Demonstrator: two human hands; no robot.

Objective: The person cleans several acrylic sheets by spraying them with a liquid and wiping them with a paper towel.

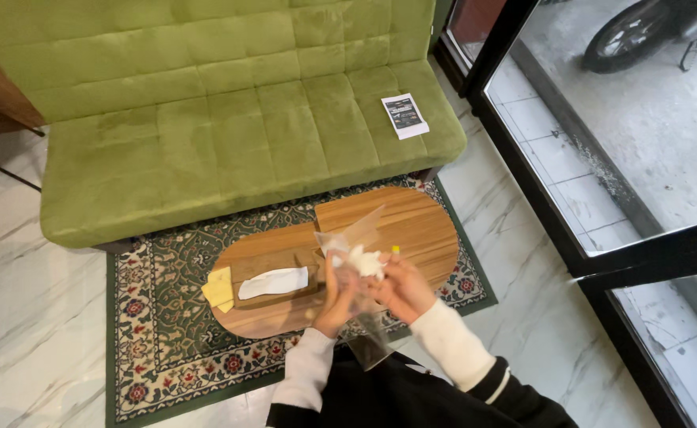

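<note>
Clear plastic, thin and crinkly: a see-through bag (362, 273) sits up between both hands, w/ a crumpled white wad (364, 260) inside or against its upper part; can't tell which for sure. Left hand (334, 299) grips the bag's left side, fingers closed round the film about mid-height. Right hand (400, 287) pinches at the wad end, fingers curled, thumb up near a small yellow bit (396, 249) by the fingertips. Bag's long axis runs roughly vertical in view: bottom tail hangs toward the dark lap, open top flares away from the body. Wad lies just up and between the hands, right hand the nearer, touching it.

Beyond the hands, the oval wooden tabletop (412, 218) carries a wooden tissue box (275, 279) w/ white tissue showing, left of the hands, and yellow sticky-type notes (219, 288) at its left edge. Patterned green rug (166, 317) under it. Farther off, green sofa (206, 119) w/ a printed leaflet (404, 116) on the right seat; glass door on the right.
</note>
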